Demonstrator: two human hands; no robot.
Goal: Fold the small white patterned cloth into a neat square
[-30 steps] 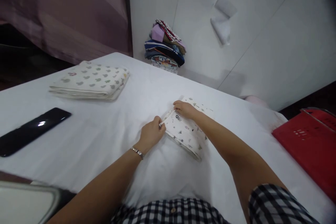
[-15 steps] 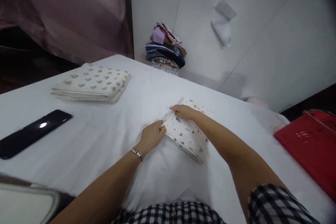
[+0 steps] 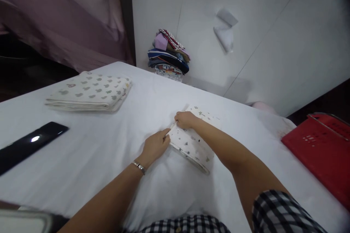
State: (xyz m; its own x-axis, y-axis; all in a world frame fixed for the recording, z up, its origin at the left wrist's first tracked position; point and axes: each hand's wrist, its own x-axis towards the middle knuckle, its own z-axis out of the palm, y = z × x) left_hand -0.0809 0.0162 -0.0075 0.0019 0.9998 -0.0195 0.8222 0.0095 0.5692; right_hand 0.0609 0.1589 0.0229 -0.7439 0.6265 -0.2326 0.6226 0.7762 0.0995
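Note:
A white folded cloth (image 3: pixel 195 145) with a small printed pattern lies in front of me on the white-covered table (image 3: pixel 115 174). My left hand (image 3: pixel 155 145), with a metal band on its wrist, pinches the near-left corner of this cloth. Further up the same edge, my right hand (image 3: pixel 184 119) grips the cloth with its fingers curled, and its forearm crosses above the cloth. Off to the left rests another folded cloth (image 3: pixel 91 91), cream with grey shapes, touched by neither hand.
A black glossy phone-like slab (image 3: pixel 32 143) lies at the table's left. At the right edge stands a red basket (image 3: pixel 319 153). Beyond the table, a stack of folded clothes (image 3: pixel 169 56) sits on the floor, with pale papers (image 3: pixel 225 31) farther right. A pinkish curtain (image 3: pixel 68 18) hangs at upper left.
The right hand's fingers have closed more tightly on the cloth's edge. Both hands stay at that edge. The whole view has shifted slightly.

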